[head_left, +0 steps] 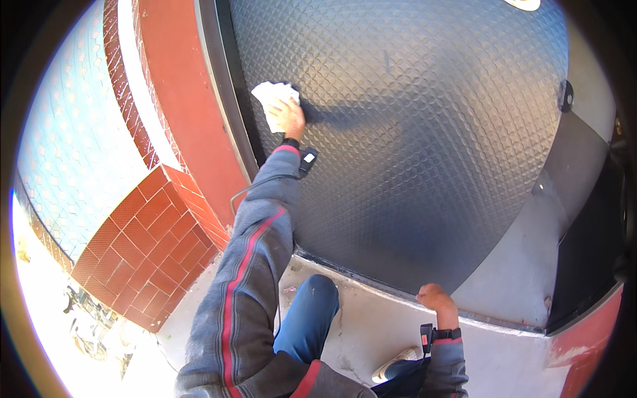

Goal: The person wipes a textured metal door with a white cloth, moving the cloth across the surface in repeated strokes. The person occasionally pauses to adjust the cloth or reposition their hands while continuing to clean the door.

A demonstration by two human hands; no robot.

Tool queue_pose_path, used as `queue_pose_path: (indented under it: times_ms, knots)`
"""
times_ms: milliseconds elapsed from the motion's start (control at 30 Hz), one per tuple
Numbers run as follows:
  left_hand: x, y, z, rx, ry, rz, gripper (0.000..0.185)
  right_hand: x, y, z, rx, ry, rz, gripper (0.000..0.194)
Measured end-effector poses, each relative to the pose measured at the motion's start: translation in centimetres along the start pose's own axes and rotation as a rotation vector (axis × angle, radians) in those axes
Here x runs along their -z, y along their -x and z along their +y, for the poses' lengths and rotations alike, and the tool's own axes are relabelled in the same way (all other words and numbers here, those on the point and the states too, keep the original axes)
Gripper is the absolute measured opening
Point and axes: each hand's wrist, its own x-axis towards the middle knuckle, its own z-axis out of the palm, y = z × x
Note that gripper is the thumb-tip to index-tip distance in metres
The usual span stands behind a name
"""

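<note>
My left hand (287,118) presses a crumpled white cloth (269,94) against a dark, embossed metal door panel (398,149), close to its left frame. The palm covers part of the cloth, and its fingers spread over it. A shadow of the arm falls on the panel to the right of the hand. My right hand (437,298) hangs low by the door's bottom edge, curled into a loose fist. Nothing shows in it, though its inner side is hidden. Whether it touches the door is unclear.
A red door jamb (184,84) and a red-tiled wall base (147,239) stand to the left. My bent knee (308,313) is near the concrete sill. At the right are a grey panel (517,248) and a door latch (566,96). A cable (244,191) runs along my left sleeve.
</note>
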Motion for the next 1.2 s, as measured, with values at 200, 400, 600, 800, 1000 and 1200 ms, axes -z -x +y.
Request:
queue_pose_path:
  times_ms: [200, 400, 600, 800, 1000, 1200]
  knots:
    - [1.1, 11.1, 10.4, -0.417, 0.133, -0.039, 0.062, 0.5, 1.2, -0.2, -0.105, -0.043, 0.071, 0.028]
    - [1.8, 19.3, 18.8, -0.728, 0.017, -0.279, 0.058, 0.0, 1.3, 0.2, -0.114, -0.018, 0.159, 0.027]
    - [2.2, 25.1, 25.1, -1.046, 0.201, -0.298, 0.056, -0.4, 0.3, 0.6, -0.117, 0.004, 0.155, 0.028]
    - [3.4, 28.8, 29.2, -1.312, 0.205, -0.446, 0.053, 0.3, 0.9, 0.8, -0.104, 0.005, 0.091, 0.028]
    - [4.3, 29.2, 28.1, -1.506, 0.285, -0.307, 0.051, -0.1, 0.5, 2.1, -0.14, 0.055, 0.075, 0.024]
    - [5.5, 24.8, 21.0, -1.452, 0.184, -0.304, 0.049, -1.0, -0.3, 4.3, -0.124, 0.036, -0.053, 0.031]
